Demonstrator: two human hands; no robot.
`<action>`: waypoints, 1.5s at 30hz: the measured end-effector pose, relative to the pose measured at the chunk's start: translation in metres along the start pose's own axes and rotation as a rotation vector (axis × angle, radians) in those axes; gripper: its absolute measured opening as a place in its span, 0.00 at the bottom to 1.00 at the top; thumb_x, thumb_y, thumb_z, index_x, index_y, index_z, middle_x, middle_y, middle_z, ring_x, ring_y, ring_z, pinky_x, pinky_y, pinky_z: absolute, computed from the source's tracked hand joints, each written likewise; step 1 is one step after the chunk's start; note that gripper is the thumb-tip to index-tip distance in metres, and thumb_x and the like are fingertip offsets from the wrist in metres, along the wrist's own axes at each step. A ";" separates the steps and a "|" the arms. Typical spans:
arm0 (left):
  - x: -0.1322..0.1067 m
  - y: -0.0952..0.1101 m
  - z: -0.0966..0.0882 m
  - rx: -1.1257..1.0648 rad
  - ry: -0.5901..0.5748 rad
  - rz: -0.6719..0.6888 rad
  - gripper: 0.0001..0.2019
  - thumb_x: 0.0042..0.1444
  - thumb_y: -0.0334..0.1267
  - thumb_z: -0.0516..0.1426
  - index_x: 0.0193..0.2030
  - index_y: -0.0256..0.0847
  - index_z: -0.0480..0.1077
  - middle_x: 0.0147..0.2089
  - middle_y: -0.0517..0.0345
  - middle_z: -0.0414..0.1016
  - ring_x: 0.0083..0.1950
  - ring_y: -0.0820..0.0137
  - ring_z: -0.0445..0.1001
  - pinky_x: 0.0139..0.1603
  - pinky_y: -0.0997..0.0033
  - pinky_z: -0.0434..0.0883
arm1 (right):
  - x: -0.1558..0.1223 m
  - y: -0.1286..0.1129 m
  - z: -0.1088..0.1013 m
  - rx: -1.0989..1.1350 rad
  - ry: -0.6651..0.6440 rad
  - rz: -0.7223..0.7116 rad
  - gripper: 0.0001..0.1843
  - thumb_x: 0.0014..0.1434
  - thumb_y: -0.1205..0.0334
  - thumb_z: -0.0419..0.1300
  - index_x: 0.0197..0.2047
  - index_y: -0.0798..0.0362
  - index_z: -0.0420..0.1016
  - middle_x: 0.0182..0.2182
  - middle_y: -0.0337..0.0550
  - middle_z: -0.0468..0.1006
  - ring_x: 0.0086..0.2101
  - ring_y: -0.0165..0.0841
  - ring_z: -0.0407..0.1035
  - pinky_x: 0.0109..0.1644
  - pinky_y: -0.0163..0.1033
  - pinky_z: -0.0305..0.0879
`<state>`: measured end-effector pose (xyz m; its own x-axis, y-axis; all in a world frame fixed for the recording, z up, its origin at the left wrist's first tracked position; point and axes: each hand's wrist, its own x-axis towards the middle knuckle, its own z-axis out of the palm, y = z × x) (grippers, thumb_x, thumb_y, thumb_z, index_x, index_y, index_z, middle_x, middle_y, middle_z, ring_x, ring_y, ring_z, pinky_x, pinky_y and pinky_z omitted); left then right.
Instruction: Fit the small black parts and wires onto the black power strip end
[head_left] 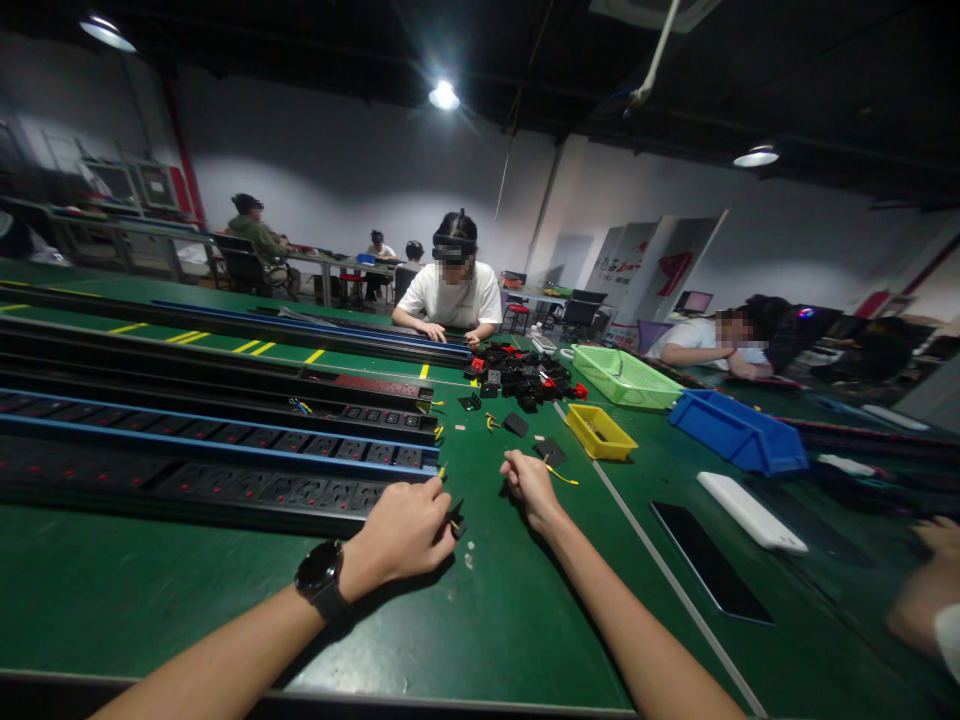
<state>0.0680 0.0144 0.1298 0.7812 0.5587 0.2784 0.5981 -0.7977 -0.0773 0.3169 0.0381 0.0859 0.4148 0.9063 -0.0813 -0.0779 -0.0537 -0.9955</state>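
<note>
My left hand (401, 530), with a black watch on its wrist, is curled shut at the end of the nearest long black power strip (225, 490). It pinches a small black part (455, 518) there. My right hand (531, 485) rests on the green table (480, 620) with fingers closed. It lies beside a flat black end cap with a yellow wire (553, 455). What it holds, if anything, is hidden.
Several long black and blue power strips (225, 420) lie to the left. A pile of black and red parts (521, 375), a yellow tray (600, 432), a green basket (626, 377), a blue bin (739, 432), a white power bank (752, 512) and a phone (709, 572) lie right. Other people sit around.
</note>
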 end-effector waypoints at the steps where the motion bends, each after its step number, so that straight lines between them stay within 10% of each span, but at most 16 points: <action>1: 0.000 0.000 0.000 0.000 0.000 0.001 0.09 0.64 0.41 0.53 0.39 0.40 0.71 0.41 0.50 0.76 0.36 0.63 0.76 0.35 0.63 0.69 | 0.000 0.000 0.000 -0.001 -0.002 0.001 0.17 0.52 0.49 0.61 0.20 0.53 0.70 0.13 0.28 0.56 0.14 0.22 0.45 0.18 0.30 0.40; 12: 0.000 0.000 0.000 0.012 -0.008 0.002 0.09 0.64 0.41 0.53 0.38 0.40 0.72 0.41 0.51 0.76 0.35 0.63 0.76 0.34 0.63 0.68 | 0.005 -0.001 -0.003 -0.091 -0.051 -0.008 0.20 0.55 0.47 0.60 0.21 0.53 0.72 0.13 0.31 0.59 0.14 0.23 0.48 0.19 0.31 0.43; 18: 0.001 -0.001 0.001 0.007 -0.013 0.001 0.09 0.64 0.40 0.53 0.39 0.40 0.72 0.41 0.50 0.76 0.35 0.63 0.75 0.34 0.63 0.69 | 0.014 -0.032 -0.050 -0.849 0.167 -0.248 0.28 0.68 0.41 0.51 0.31 0.52 0.83 0.28 0.48 0.80 0.31 0.37 0.74 0.33 0.36 0.61; 23: 0.001 -0.001 0.002 0.004 -0.013 -0.002 0.10 0.64 0.41 0.53 0.39 0.40 0.73 0.41 0.50 0.76 0.36 0.62 0.76 0.35 0.62 0.70 | 0.017 -0.040 -0.091 -1.292 0.272 -0.127 0.24 0.70 0.44 0.52 0.50 0.48 0.84 0.44 0.54 0.85 0.44 0.45 0.78 0.43 0.40 0.65; 45: 0.002 -0.002 -0.001 0.007 -0.029 0.000 0.09 0.64 0.40 0.52 0.39 0.40 0.72 0.42 0.49 0.76 0.37 0.62 0.77 0.36 0.62 0.71 | 0.026 -0.020 -0.089 -1.372 0.027 -0.287 0.10 0.65 0.62 0.62 0.44 0.51 0.85 0.44 0.51 0.86 0.45 0.43 0.78 0.41 0.37 0.63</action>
<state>0.0681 0.0172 0.1319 0.7859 0.5652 0.2507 0.5993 -0.7961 -0.0841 0.4102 0.0249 0.0998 0.2832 0.9480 0.1452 0.9416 -0.2461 -0.2299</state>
